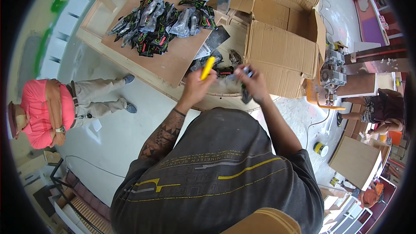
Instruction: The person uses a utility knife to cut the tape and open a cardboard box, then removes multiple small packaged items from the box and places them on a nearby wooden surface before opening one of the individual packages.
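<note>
My left hand (197,87) is closed around a slim yellow stick-shaped tool (208,68), which points up and away from me. To its right, my right hand (256,87) grips a small dark packet (246,96), blurred by motion. Clear plastic shows faintly between the two hands. Just beyond them, a dark metallic part (235,57) and several loose packets lie in a wooden frame. A heap of black and clear plastic packets (151,39) with green and red print rests on a brown board (125,56) at the far left.
A large opened cardboard box (277,47) stands right of my hands. Beyond it is an orange-framed machine (331,76) with a cable. A person in a red shirt (39,108) stands at left with folded arms; another person (385,112) is at right. A yellow-banded can (320,149) sits on the floor.
</note>
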Action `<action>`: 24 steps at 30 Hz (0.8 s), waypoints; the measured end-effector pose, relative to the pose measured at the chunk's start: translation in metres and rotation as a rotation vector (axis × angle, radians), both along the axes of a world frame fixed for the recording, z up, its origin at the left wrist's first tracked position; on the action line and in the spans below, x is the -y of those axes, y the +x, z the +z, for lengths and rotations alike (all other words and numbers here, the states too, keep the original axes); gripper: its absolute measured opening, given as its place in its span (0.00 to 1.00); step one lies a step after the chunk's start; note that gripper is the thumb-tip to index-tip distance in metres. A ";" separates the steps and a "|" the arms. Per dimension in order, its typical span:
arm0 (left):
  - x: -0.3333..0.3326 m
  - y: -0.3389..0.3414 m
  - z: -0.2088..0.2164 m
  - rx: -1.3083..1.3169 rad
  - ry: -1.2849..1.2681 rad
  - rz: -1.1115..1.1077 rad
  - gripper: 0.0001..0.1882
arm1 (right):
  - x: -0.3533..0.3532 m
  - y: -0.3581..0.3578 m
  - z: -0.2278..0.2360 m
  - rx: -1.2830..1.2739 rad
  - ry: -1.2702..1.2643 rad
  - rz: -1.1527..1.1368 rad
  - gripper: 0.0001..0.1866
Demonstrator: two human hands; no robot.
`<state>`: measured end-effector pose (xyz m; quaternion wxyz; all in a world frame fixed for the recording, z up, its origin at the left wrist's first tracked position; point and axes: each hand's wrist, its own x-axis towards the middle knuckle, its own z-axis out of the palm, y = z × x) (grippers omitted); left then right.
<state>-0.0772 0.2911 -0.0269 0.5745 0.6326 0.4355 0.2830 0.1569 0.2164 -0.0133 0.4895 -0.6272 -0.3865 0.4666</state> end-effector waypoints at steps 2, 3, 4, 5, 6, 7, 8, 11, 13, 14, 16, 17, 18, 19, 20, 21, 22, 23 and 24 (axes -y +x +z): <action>-0.012 -0.023 -0.007 0.124 -0.038 0.186 0.09 | -0.026 0.045 0.007 0.006 -0.002 -0.245 0.14; -0.022 -0.037 -0.006 0.061 -0.023 0.231 0.08 | -0.043 0.082 0.005 -0.173 0.112 -0.302 0.13; -0.030 -0.050 -0.004 -0.002 -0.006 0.275 0.07 | -0.064 0.116 0.003 -0.355 0.227 -0.357 0.12; -0.030 -0.059 -0.002 0.000 -0.006 0.292 0.07 | -0.085 0.133 0.023 -0.363 0.247 -0.469 0.12; -0.031 -0.065 0.004 -0.034 0.042 0.336 0.07 | -0.099 0.153 0.037 -0.207 0.323 -0.501 0.11; -0.034 -0.065 0.009 -0.062 0.094 0.360 0.07 | -0.113 0.187 0.034 -0.162 0.300 -0.545 0.09; -0.034 -0.068 0.008 -0.038 0.120 0.359 0.08 | -0.124 0.191 0.039 -0.232 0.243 -0.488 0.08; -0.020 -0.063 0.016 -0.019 0.014 0.343 0.10 | -0.136 0.167 0.045 -0.215 0.162 -0.237 0.08; -0.013 -0.052 0.011 0.072 -0.137 0.381 0.12 | -0.128 0.128 0.053 -0.110 0.007 -0.116 0.09; -0.011 -0.043 0.016 0.061 -0.114 0.332 0.13 | -0.121 0.111 0.052 -0.136 0.012 -0.094 0.09; -0.009 -0.028 0.027 0.025 0.013 0.261 0.15 | -0.116 0.100 0.044 -0.165 0.001 -0.061 0.10; -0.014 -0.026 0.025 0.025 0.007 0.276 0.15 | -0.120 0.105 0.038 -0.076 0.067 -0.163 0.09; -0.018 -0.024 0.022 -0.084 0.079 0.211 0.16 | -0.125 0.111 0.031 0.013 0.134 -0.264 0.09; -0.022 -0.019 0.019 -0.190 0.150 0.134 0.17 | -0.132 0.133 0.020 -0.009 0.200 -0.365 0.08; -0.026 -0.008 0.018 -0.207 0.136 0.071 0.14 | -0.142 0.166 0.007 -0.029 0.270 -0.472 0.07; -0.032 0.005 0.009 -0.201 0.137 0.061 0.14 | -0.153 0.198 -0.002 -0.021 0.238 -0.645 0.07; -0.036 0.017 -0.008 -0.289 0.353 -0.044 0.12 | -0.162 0.219 -0.003 0.000 0.208 -0.722 0.07; -0.037 0.030 -0.017 -0.372 0.571 -0.154 0.10 | -0.167 0.232 -0.003 0.023 0.179 -0.804 0.08; -0.037 0.042 -0.026 -0.400 0.680 -0.177 0.06 | -0.171 0.241 -0.006 -0.040 0.196 -0.761 0.08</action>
